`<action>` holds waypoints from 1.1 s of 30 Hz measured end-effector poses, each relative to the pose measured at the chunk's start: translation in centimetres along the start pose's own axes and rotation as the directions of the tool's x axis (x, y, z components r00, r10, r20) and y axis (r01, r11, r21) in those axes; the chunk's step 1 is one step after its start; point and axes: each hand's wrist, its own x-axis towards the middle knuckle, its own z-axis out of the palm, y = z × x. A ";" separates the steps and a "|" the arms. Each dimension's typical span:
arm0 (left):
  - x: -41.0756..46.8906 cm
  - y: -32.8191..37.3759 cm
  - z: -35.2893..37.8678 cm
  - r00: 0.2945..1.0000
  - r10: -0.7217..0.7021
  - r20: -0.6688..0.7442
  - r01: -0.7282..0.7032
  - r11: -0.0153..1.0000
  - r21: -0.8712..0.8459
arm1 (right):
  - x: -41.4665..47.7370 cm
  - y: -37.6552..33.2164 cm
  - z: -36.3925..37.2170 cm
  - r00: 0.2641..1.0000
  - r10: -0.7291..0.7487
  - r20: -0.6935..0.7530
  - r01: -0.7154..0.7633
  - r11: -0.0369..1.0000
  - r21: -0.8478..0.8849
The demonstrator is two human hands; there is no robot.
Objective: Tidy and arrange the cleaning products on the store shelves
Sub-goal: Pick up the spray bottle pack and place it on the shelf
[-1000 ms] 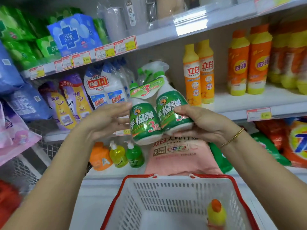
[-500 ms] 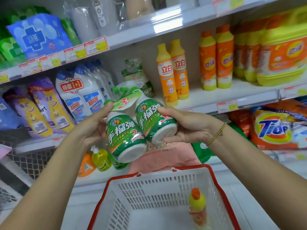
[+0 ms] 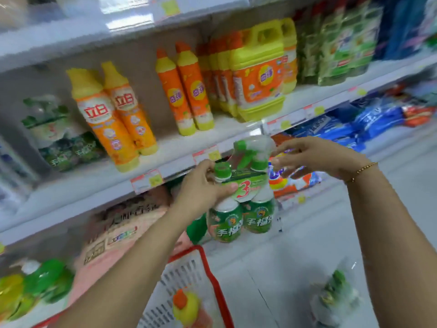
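At bottom centre a red-rimmed basket holds one yellow bottle, and a blurred clear pack lies on the floor at lower right. Above, mid-frame, the left hand grips the green twin-pack by its necks, bottles hanging upright. The right hand reaches its spray head with loose, spread fingers, though blur hides whether they touch. Behind, orange bottles stand on the shelf.

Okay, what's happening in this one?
A person at the store shelves holds a green twin pack of spray cleaner upright, the left hand wrapped round its necks. The right hand is at the trigger head; blur hides whether it touches. Below, a red-rimmed basket holds one yellow bottle.
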 end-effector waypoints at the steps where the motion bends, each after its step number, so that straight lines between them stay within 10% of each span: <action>1: 0.6 -0.9 1.6 1.000 -0.021 0.016 0.021 1.000 0.004 | -0.1 1.4 -1.1 0.998 0.038 -0.040 -0.038 0.999 -0.011; 7: 2.1 -6.8 10.1 0.964 -0.244 0.104 0.239 0.969 0.054 | 0.6 9.0 -5.3 0.968 0.148 -0.201 -0.159 0.987 -0.036; 16: 0.8 -14.8 18.0 0.887 -0.450 0.102 0.445 0.893 0.073 | 4.5 16.1 -0.8 0.906 0.367 0.214 -0.272 0.888 -0.370; 33: -3.0 -16.5 15.8 0.885 -0.454 0.103 0.400 0.855 0.331 | 5.3 14.5 5.5 0.743 0.585 0.326 -0.275 0.710 -0.648</action>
